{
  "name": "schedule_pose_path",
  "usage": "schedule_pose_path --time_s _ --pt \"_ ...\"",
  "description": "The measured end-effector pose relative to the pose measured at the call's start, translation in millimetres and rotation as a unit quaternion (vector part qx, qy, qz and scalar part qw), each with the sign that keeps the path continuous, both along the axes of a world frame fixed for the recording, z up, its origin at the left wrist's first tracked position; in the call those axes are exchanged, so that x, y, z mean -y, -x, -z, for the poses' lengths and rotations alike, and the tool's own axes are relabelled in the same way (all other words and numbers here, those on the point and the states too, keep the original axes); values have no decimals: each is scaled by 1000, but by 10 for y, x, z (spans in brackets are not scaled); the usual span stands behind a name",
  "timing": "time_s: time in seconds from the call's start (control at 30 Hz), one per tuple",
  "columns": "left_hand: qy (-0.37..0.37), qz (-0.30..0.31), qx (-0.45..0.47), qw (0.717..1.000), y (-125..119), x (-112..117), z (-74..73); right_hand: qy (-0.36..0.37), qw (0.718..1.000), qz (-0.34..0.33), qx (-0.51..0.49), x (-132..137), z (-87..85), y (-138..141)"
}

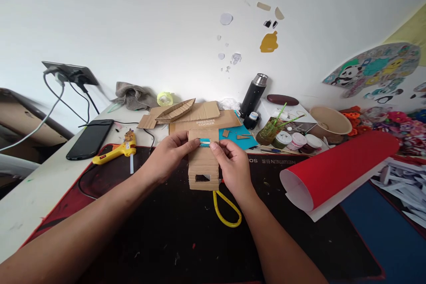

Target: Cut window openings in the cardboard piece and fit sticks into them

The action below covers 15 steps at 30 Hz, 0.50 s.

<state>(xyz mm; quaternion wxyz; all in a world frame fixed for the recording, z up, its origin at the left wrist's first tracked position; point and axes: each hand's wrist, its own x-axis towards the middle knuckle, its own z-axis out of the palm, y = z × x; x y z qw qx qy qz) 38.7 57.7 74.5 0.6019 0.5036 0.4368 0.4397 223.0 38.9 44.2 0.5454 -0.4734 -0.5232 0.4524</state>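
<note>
My left hand (175, 153) and my right hand (231, 159) grip a strip of corrugated cardboard (203, 159) from its two sides, above the dark desk mat. Two rectangular windows are cut through the strip. Both thumbs press at the edges of the upper window, where blue shows through; the lower window shows black behind it. My fingers behind the cardboard are hidden. Just below the strip, a yellow loop handle (228, 222) lies on the mat, with the rest of that tool mostly covered by the cardboard and my right hand.
A yellow glue gun (118, 150) and a black phone (90, 139) lie at left. Behind are cardboard pieces (186, 113), a black thermos (253, 95) and paint jars (297, 141). A red paper roll (346, 168) lies at right, beside white paper strips (402, 182).
</note>
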Motion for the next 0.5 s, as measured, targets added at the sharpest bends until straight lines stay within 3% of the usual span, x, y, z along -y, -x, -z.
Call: schedule_pose_path --time_s 0.5 --pt "9 -23 27 999 -41 28 15 13 1000 -7 -12 -5 13 -13"
